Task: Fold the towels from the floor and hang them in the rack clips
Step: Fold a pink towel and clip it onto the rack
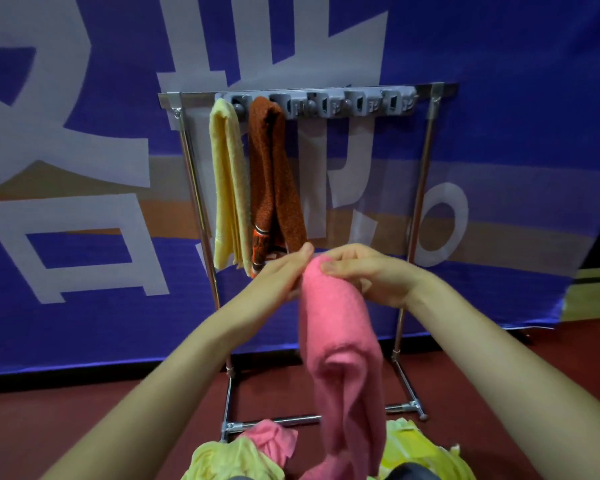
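Pink towel: a folded pink terry towel [333, 327] is held up in front of the rack, its long axis close to vertical, the folded top edge up at the hands and the loose end hanging down toward the floor.
Hands: the left hand [284, 271] and right hand [364, 271] are close together, both gripping the towel's top fold from either side, the right thumb pressed on the cloth.
Rack: a silver metal tube rack [420, 188] stands on the floor, with a grey plastic clip strip [329, 103] along its top bar.
Hung towels: a pale yellow towel [227, 188] and a rust-brown towel [274, 181] hang side by side at the strip's left end.
Floor: a dark red floor [66, 420] carries a crumpled pile of pink [271, 441], yellow [229, 459] and yellow-green [420, 452] towels.
Room: a blue banner with large white characters [516, 133] stands behind the rack.
Hard to see: the pile is cut off by the bottom edge, and the held towel's lower end merges with it.
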Available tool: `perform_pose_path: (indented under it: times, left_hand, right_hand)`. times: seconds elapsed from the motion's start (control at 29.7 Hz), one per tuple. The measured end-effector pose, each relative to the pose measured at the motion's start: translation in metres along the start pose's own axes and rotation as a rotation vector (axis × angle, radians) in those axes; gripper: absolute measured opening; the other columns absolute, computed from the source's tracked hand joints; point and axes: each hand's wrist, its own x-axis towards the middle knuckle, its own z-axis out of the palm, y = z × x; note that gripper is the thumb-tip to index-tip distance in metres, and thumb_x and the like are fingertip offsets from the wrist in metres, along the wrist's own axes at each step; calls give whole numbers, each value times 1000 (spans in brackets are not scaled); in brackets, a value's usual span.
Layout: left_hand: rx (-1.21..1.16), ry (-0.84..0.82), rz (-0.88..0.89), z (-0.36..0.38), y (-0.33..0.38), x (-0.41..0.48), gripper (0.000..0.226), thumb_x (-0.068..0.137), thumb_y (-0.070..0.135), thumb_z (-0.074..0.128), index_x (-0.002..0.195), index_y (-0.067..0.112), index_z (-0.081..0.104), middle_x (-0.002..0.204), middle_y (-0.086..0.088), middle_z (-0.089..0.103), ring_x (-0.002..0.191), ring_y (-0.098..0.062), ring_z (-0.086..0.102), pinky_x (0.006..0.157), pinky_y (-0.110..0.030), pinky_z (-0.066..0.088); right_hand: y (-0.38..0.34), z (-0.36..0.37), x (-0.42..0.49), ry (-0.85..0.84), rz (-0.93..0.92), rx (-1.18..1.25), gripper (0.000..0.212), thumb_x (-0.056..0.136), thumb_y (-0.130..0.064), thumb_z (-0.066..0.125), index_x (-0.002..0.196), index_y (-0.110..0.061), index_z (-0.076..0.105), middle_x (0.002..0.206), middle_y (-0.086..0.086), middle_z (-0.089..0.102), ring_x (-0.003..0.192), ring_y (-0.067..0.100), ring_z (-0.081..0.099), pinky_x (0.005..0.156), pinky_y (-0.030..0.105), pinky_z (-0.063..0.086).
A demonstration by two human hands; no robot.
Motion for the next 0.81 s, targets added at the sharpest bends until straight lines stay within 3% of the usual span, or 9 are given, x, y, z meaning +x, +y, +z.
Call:
perform_pose_path:
  times: [0.07, 0.17, 0.27, 0.37, 0.44, 0.57, 0.71, 0.81]
  left_hand:
    - [-32, 43, -8, 8, 11, 1, 42, 93, 38, 35, 66, 21, 63, 45, 14, 63, 49, 5, 59, 49, -9, 46]
    - [-13, 70, 6, 12, 21, 1, 51, 90, 40, 41, 51, 19, 67, 50, 13, 66, 65, 0, 60, 67, -16, 48]
    - [58, -42, 135, 12, 28, -4, 31, 77, 42, 50, 71, 19, 68, 69, 5, 66, 66, -4, 58, 66, -18, 46]
    - [25, -68, 187, 12, 38, -4, 29, 68, 43, 51, 71, 18, 67, 70, 0, 60, 63, -7, 54, 61, -19, 43]
    - [-12, -37, 190, 11, 43, -4, 26, 76, 39, 50, 69, 17, 61, 69, -1, 56, 62, -8, 51, 61, -21, 41]
    - [-83, 27, 129, -4, 39, -2, 28, 88, 35, 46, 77, 18, 65, 67, 7, 67, 63, -4, 60, 60, -15, 49]
    - [-71, -108, -21, -7, 27, -4, 31, 91, 34, 39, 78, 18, 63, 52, 8, 65, 48, 1, 58, 48, -10, 46]
    - [-35, -160, -32, -1, 23, -2, 32, 85, 40, 43, 90, 17, 65, 79, 1, 66, 69, -6, 59, 65, -17, 47]
  right_hand:
    - [-9, -4, -7, 11, -28, 31, 29, 93, 2, 26, 85, -5, 53, 41, -10, 60, 38, -4, 53, 41, 5, 39]
    - [-12, -9, -10, 52, -29, 16, 25, 93, -7, 36, 84, -8, 59, 49, -11, 63, 44, -3, 55, 45, 6, 40]
    - [-5, -13, -12, 137, -29, 24, 18, 83, -29, 59, 86, -14, 67, 63, -8, 67, 56, 0, 57, 53, 10, 45]
    - [5, -10, -18, 156, -10, 86, 25, 71, -37, 56, 67, -17, 71, 54, -10, 64, 50, -1, 55, 49, 11, 44]
    - [17, -6, -21, 139, 4, 117, 28, 71, -40, 59, 56, -20, 71, 52, -11, 63, 48, -2, 55, 50, 11, 45]
    - [33, -4, -21, 143, -106, 227, 45, 47, -59, 77, 72, -22, 73, 61, -9, 65, 54, 3, 57, 52, 14, 46]
    - [18, -6, -8, 283, -167, 237, 57, 41, -63, 79, 82, -24, 74, 79, 4, 47, 71, 14, 39, 64, 25, 32]
    - [5, -2, -7, 258, -156, 206, 46, 54, -59, 75, 82, -23, 73, 78, 0, 58, 70, 11, 48, 68, 23, 40]
